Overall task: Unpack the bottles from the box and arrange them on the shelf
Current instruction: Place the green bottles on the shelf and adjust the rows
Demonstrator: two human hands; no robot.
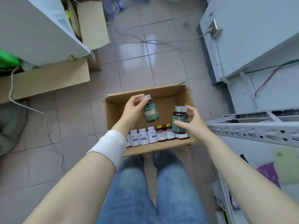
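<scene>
Two green-labelled brown bottles are held above the open cardboard box point(168, 94): the left hand point(131, 109) grips the tilted bottle point(150, 111), the right hand point(192, 122) clasps the upright bottle point(179, 120). White bottles point(142, 137) line the box's near wall, the grey shelf point(252, 131) at right.

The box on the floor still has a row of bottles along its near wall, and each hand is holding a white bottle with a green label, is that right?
Not quite. The head view shows the held bottles are dark brown, not white: one in the left hand, one in the right hand. The rest stands: both have green labels, and the box still has a row along its near wall.
</scene>
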